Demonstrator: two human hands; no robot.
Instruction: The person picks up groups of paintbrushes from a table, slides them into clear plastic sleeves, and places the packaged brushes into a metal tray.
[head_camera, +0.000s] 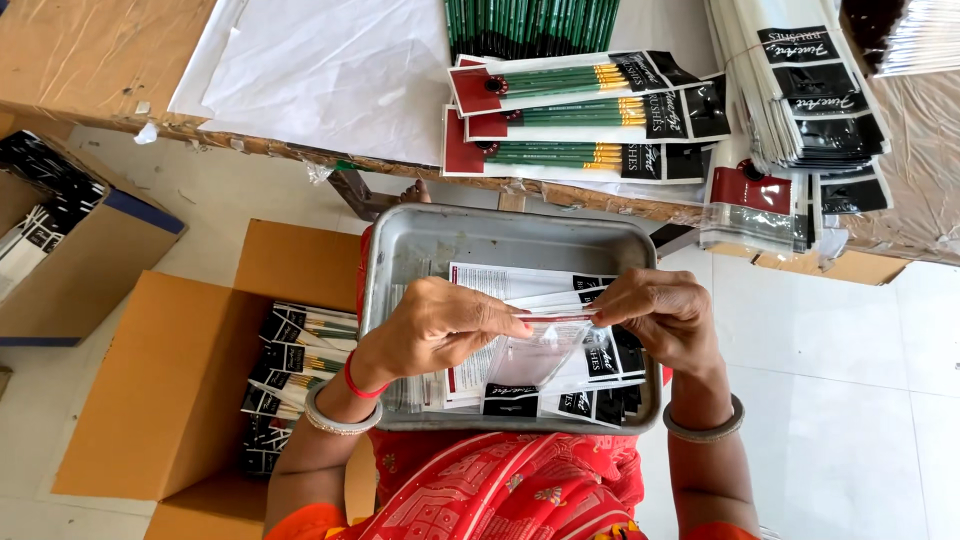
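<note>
My left hand (440, 325) and my right hand (660, 315) both pinch the top edge of a clear plastic pouch (530, 355) with a red strip, held flat between them. Under the hands a grey metal tray (420, 250) rests on my lap. Loose black, white and red printed cards and pouches (590, 385) lie in it. On the table ahead lie three filled packs of green pencil-like sticks (570, 120), one above the other.
Loose green sticks (530, 25) lie at the table's far edge. Stacked empty pouches (810, 100) lie at right. An open cardboard box (190, 370) on the floor at left holds finished packs (290, 370). Another box (60, 240) sits further left. White paper (330, 70) covers the table.
</note>
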